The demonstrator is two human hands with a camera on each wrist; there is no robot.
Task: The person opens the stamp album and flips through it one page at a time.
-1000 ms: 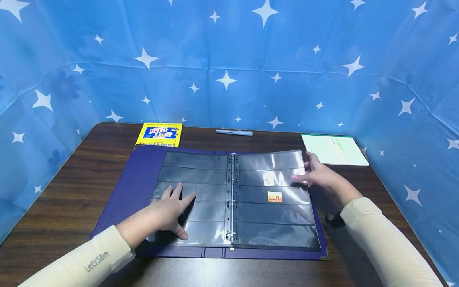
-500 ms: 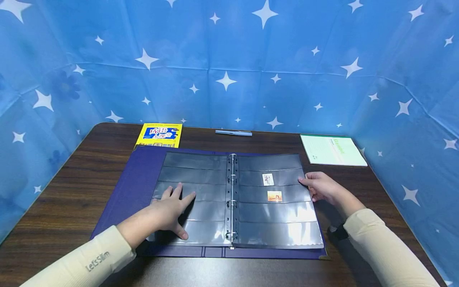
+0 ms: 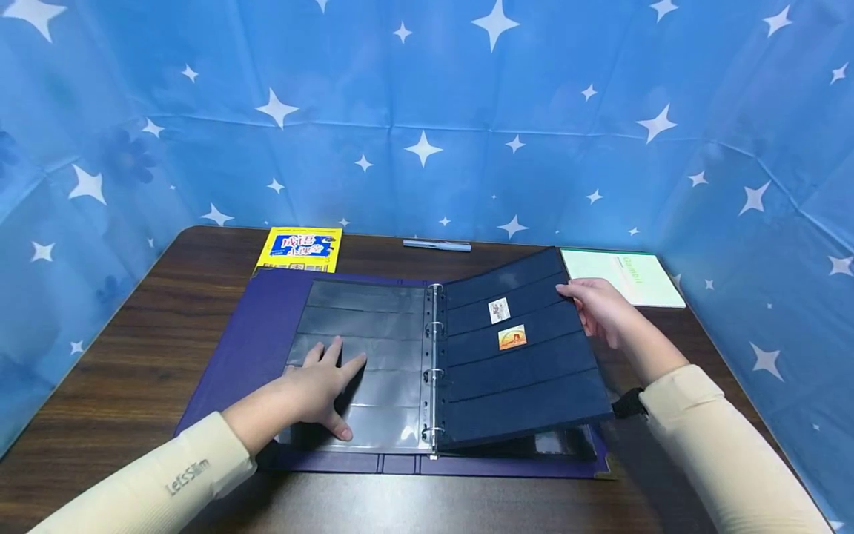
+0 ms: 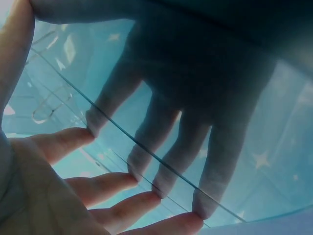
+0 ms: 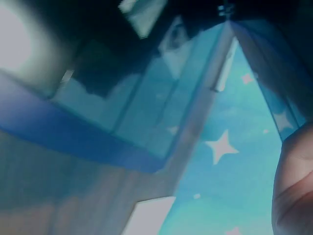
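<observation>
At centre left, the plastic page [image 3: 363,319] is gleaming glossily; at centre right, the dark page [image 3: 520,393] is looking smooth and matt. Between them, the metal ring bar [image 3: 435,348] is shining. The wooden tabletop [image 3: 120,348] at left is showing smooth grain. Across the top, the cloth curtain [image 3: 427,74] is looking softly creased.

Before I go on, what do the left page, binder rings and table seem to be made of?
Left page: probably glossy clear plastic over a dark backing; it mirrors the left hand in the left wrist view.
Rings: likely polished metal, given their silvery glint.
Table: dark brown wood or wood-look laminate, by its streaked grain and soft sheen; I can't tell which.
</observation>
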